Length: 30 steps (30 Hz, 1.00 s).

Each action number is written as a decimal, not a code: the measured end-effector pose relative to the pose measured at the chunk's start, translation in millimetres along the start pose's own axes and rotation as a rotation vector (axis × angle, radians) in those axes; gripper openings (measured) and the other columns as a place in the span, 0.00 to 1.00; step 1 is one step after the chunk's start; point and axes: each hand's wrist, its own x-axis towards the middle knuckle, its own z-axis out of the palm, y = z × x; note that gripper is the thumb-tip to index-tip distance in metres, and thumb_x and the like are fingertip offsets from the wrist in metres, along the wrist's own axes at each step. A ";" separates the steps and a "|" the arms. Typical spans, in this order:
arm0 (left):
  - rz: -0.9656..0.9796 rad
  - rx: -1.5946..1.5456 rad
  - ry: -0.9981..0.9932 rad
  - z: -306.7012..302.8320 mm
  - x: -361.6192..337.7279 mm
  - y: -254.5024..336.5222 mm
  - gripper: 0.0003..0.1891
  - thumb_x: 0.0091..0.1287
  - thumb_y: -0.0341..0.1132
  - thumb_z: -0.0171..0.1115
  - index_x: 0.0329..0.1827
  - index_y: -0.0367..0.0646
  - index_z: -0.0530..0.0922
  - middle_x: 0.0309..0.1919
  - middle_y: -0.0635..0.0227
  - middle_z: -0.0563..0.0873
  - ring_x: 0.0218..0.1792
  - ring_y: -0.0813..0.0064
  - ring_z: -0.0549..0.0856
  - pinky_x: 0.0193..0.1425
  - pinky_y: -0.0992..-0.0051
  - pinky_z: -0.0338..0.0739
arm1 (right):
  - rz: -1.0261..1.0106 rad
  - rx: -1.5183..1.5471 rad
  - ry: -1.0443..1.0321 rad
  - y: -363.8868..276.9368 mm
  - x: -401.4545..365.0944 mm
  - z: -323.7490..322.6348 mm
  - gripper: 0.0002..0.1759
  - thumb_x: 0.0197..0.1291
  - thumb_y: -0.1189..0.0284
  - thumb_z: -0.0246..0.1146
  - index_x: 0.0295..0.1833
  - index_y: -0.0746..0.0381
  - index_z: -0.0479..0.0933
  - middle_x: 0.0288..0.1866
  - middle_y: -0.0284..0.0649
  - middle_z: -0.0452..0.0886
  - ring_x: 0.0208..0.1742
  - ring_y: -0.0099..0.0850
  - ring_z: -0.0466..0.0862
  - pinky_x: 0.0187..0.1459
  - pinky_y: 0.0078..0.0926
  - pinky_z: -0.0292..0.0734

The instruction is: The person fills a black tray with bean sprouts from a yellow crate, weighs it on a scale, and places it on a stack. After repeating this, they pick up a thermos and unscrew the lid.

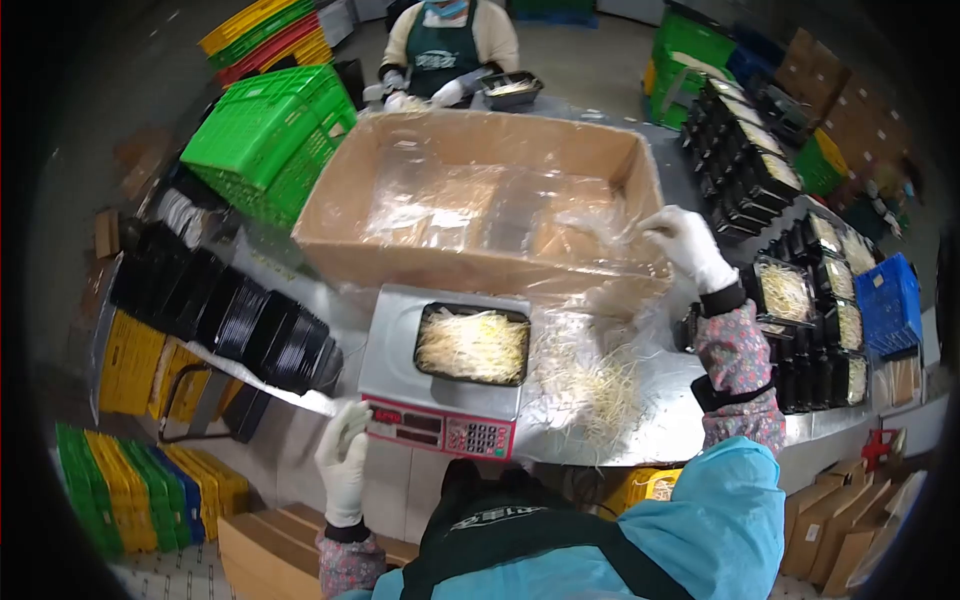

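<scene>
My left hand (343, 468), in a white glove, is beside the front left corner of a weighing scale (388, 340). Its fingers are apart and hold nothing. On the scale's metal plate sits a black tray (468, 378) filled with pale bean sprouts (475, 343). My right hand (692, 248), also gloved, is at the right rim of a large cardboard box (480, 268) lined with clear plastic film (610, 215). Its fingertips are pinched together near the film; what they hold, if anything, I cannot make out. Loose sprouts (600, 385) lie right of the scale.
Stacked black trays (240, 310) lie at the left. Filled trays (740, 150) stand in stacks on the right, near a blue crate (888, 305). A green crate (265, 135) is at the back left. Across the box, a co-worker (448, 50) handles sprouts beside another tray (512, 90).
</scene>
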 end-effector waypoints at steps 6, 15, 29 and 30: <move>-0.098 0.052 -0.234 22.0 -29.8 8.0 0.10 0.66 0.21 0.65 0.50 0.35 0.85 0.42 0.62 0.89 0.43 0.73 0.88 0.54 0.73 0.80 | 0.142 0.329 0.200 -41.9 -43.1 7.9 0.05 0.63 0.75 0.71 0.40 0.66 0.85 0.27 0.31 0.83 0.29 0.16 0.79 0.32 0.17 0.73; -0.141 -0.005 -0.311 -40.8 -70.6 -22.9 0.23 0.82 0.45 0.47 0.55 0.32 0.83 0.42 0.60 0.90 0.48 0.75 0.85 0.57 0.74 0.77 | 0.209 -0.061 0.153 43.7 -11.8 70.5 0.36 0.65 0.46 0.66 0.64 0.65 0.77 0.52 0.55 0.85 0.53 0.45 0.85 0.55 0.35 0.78; -0.087 0.110 0.230 -66.6 -113.4 -24.3 0.21 0.80 0.43 0.52 0.60 0.33 0.81 0.46 0.59 0.90 0.51 0.71 0.86 0.63 0.71 0.75 | 0.205 -0.365 -0.433 51.1 49.7 137.0 0.18 0.50 0.57 0.74 0.44 0.56 0.89 0.38 0.49 0.88 0.42 0.44 0.89 0.48 0.39 0.81; -0.082 0.099 0.221 -61.6 -108.7 -23.8 0.20 0.80 0.42 0.53 0.60 0.33 0.80 0.46 0.59 0.90 0.52 0.71 0.86 0.63 0.71 0.75 | 0.185 -0.397 -0.387 42.4 45.1 130.7 0.16 0.50 0.58 0.73 0.42 0.54 0.90 0.38 0.50 0.88 0.42 0.44 0.89 0.48 0.39 0.81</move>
